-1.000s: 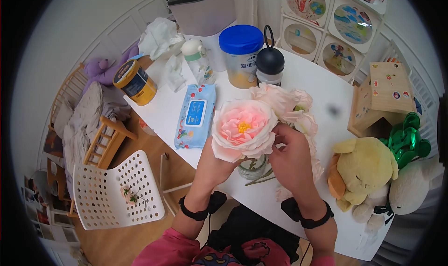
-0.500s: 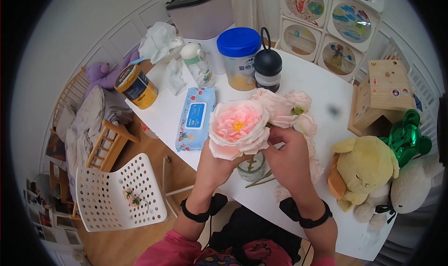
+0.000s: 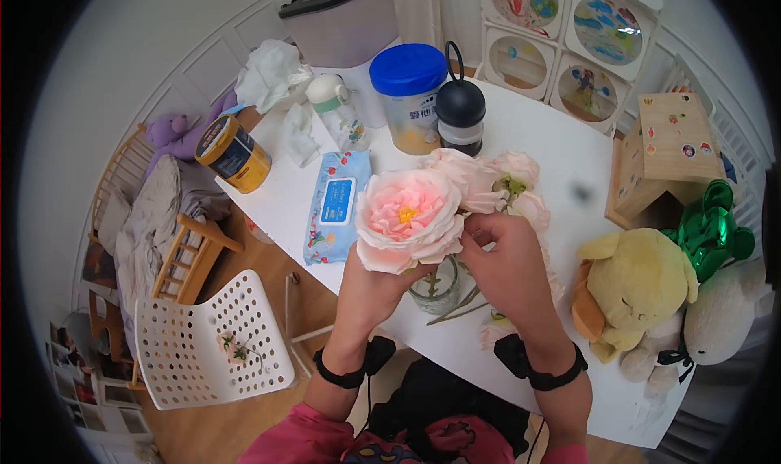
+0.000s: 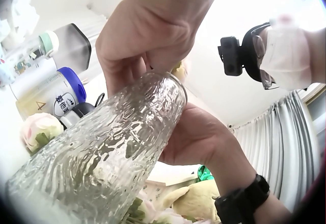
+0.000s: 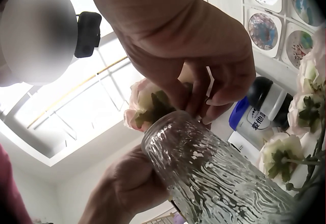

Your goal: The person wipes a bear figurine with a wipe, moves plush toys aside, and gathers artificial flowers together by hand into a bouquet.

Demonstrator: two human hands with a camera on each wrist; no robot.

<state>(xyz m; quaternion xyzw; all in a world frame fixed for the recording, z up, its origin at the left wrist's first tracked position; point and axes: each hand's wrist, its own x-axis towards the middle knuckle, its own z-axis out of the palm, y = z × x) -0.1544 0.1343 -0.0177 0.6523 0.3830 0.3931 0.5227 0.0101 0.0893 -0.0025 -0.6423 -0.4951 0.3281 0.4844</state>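
A large open pink rose (image 3: 407,220) with a yellow centre faces up above a ribbed glass vase (image 3: 439,300) in the head view. My left hand (image 3: 370,293) holds the rose from underneath, thumb by the stem; the bloom hides most of its fingers. At the right edge of the bloom, my right hand (image 3: 511,265) pinches the outer petals between thumb and fingers. Green sepals (image 5: 159,104) show under the bloom in the right wrist view. Both wrist views have the vase's rim close by the hands. More pale pink roses (image 3: 468,179) lie beyond and right of the vase.
A blue wipes pack (image 3: 338,208) lies left of the rose. Behind stand a blue-lidded can (image 3: 409,98), a black-topped bottle (image 3: 461,110) and a yellow tub (image 3: 234,153). Plush toys (image 3: 639,285) sit at right. A small flower (image 3: 232,348) lies on a white chair (image 3: 171,354).
The rose and both hands have shifted slightly left over the vase, uncovering more of its mouth. The head view has also moved a little.
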